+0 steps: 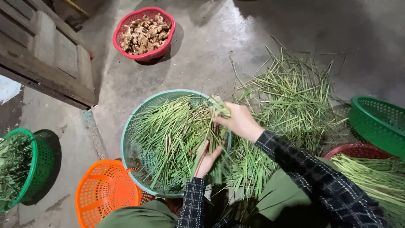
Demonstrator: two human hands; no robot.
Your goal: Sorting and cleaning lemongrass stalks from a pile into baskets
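The right hand [241, 121] grips a bundle of green stalks [219, 106] above the teal basket [126, 139]; the left hand [206, 160], below, clasps their lower ends.

The round pale-green plastic sieve basket [126, 139] has a fine mesh wall and a smooth, slightly glossy rim. The long green grass stalks [168, 135] in it look fibrous and matt. The orange plastic basket [101, 194] is a smooth, shiny lattice of holes, as are the red plastic basket [162, 19] and the dark green plastic basket [379, 122]. The knobbly beige ginger roots [143, 33] are rough and dull. The grey concrete floor [202, 59] is hard, worn and faintly shiny in patches. The weathered wooden door [46, 55] is matt and grainy. The dark checked cloth sleeve [320, 177] looks soft and woven.
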